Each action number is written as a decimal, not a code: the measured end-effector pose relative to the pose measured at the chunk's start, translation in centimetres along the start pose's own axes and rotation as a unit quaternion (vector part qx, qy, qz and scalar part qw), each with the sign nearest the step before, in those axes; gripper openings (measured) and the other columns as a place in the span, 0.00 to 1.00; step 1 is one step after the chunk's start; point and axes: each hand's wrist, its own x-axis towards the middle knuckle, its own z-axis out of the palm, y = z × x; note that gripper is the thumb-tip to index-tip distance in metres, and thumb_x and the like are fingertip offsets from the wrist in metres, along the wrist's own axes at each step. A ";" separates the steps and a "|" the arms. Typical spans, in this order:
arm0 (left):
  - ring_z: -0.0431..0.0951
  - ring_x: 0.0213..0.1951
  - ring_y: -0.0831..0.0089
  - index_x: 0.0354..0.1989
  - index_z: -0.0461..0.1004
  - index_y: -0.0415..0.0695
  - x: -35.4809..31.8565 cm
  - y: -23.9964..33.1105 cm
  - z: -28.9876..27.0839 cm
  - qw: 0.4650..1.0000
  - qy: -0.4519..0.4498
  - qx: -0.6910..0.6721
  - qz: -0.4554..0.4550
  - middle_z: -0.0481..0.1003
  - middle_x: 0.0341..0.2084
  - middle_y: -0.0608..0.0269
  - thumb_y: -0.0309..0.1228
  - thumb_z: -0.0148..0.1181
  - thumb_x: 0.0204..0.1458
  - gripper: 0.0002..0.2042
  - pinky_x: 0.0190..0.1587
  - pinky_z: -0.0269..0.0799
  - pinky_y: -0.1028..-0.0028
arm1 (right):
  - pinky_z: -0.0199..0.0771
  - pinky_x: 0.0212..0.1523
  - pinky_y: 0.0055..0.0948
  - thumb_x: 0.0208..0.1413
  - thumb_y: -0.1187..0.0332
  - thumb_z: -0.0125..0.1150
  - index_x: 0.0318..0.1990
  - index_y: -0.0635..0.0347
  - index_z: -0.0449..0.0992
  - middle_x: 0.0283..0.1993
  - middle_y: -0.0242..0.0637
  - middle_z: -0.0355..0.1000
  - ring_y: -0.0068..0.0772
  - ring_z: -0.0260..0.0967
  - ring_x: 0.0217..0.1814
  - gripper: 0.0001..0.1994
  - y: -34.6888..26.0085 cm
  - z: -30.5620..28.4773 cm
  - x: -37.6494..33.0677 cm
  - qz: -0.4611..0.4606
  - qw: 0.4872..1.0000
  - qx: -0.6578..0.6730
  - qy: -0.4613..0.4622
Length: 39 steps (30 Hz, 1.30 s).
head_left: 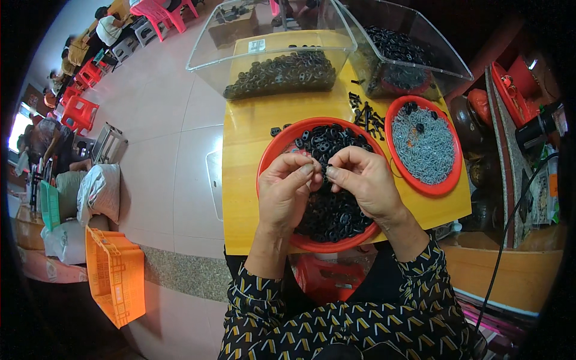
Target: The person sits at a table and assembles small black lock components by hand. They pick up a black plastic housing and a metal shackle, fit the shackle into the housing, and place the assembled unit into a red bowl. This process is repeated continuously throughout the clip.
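Both hands are over a red basin point(330, 246) of black pieces point(336, 219), placed at the near edge of the table point(240, 180). Right hand point(366, 183): thumb and forefinger pinched on a small black piece point(329, 170). Left hand point(288, 186): fingertips drawn together; whether they grip anything cannot be told. A second red basin point(441, 191), holding silvery screws point(426, 150), lies by the right edge. Black bolts point(367, 117) lie loose beyond the first basin. Two clear boxes point(270, 58) stand toward the far edge.

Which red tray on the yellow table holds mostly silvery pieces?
The smaller red tray, on the right: silvery pieces fill most of it, while the larger tray to its left holds mostly black parts.
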 end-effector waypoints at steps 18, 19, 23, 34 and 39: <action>0.72 0.27 0.78 0.35 0.71 0.37 -0.5 -0.7 0.3 0.994 0.028 0.087 0.054 0.73 0.26 0.62 0.18 0.56 0.44 0.09 0.33 0.71 0.78 | 0.66 0.24 0.15 0.48 0.76 0.55 0.30 0.64 0.70 0.23 0.26 0.67 0.12 0.64 0.24 0.02 -0.4 0.8 -0.9 -0.029 0.993 -0.099 0.048; 0.72 0.27 0.78 0.35 0.71 0.37 -0.5 -0.8 0.2 0.995 0.023 0.086 0.053 0.73 0.25 0.63 0.18 0.56 0.44 0.09 0.33 0.71 0.78 | 0.66 0.24 0.15 0.48 0.76 0.55 0.30 0.64 0.70 0.23 0.26 0.67 0.12 0.64 0.24 0.02 -0.3 0.8 -0.9 -0.038 0.992 -0.110 0.052; 0.72 0.28 0.79 0.34 0.72 0.37 -0.5 -0.8 0.0 0.993 0.015 0.098 0.060 0.73 0.26 0.64 0.17 0.56 0.43 0.08 0.33 0.70 0.79 | 0.65 0.26 0.16 0.47 0.76 0.55 0.30 0.64 0.70 0.23 0.26 0.67 0.12 0.63 0.26 0.02 -0.1 0.6 -0.9 -0.042 0.988 -0.136 0.054; 0.71 0.30 0.82 0.33 0.72 0.36 -0.7 -1.3 0.2 0.973 0.020 0.196 0.117 0.72 0.27 0.67 0.16 0.55 0.44 0.07 0.34 0.68 0.82 | 0.64 0.22 0.16 0.46 0.76 0.55 0.28 0.65 0.69 0.22 0.27 0.66 0.12 0.63 0.23 0.03 -0.6 0.5 -1.0 0.000 0.992 -0.113 0.052; 0.70 0.28 0.84 0.33 0.72 0.36 -0.8 -1.4 0.2 0.956 0.018 0.249 0.156 0.72 0.26 0.67 0.17 0.55 0.45 0.06 0.31 0.66 0.84 | 0.64 0.23 0.16 0.46 0.76 0.56 0.28 0.65 0.69 0.21 0.27 0.66 0.12 0.62 0.23 0.03 -0.2 0.4 -1.0 -0.041 0.987 -0.149 0.052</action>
